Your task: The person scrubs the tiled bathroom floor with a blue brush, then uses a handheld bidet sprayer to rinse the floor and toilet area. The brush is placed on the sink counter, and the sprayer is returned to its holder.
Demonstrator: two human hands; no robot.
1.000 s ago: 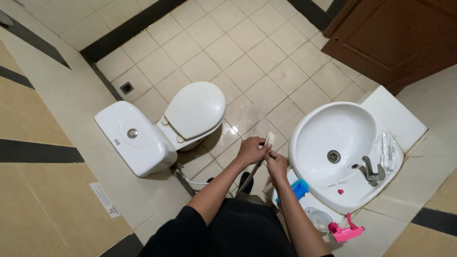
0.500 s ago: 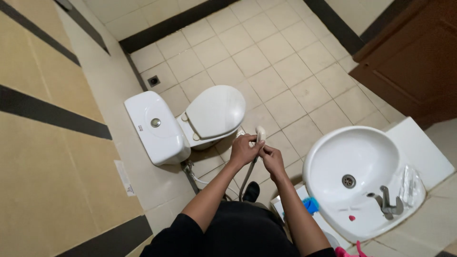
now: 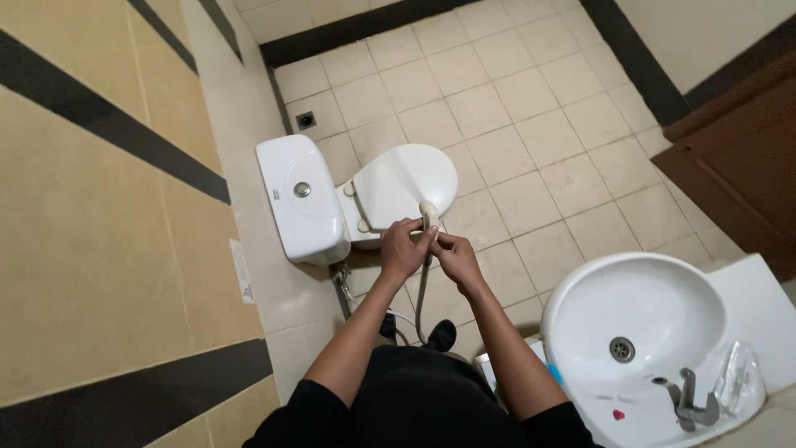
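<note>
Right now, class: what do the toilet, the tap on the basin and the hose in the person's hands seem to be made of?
Toilet: probably glazed ceramic, being smooth, glossy white with soft reflections.
Tap: looks like brushed or chromed metal, grey with a dull sheen.
Hose: thin and silvery grey, likely metal or metal-look plastic; its pale spray head, gripped by the left hand and right hand, looks plastic.

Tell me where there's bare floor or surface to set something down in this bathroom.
Most room is the tiled floor between the toilet, the far wall and the door. The closed toilet lid and the tank top are bare too. It's crowded near the body: both hands, left and right, hold the sprayer, its hose hanging beside the sink.
</note>
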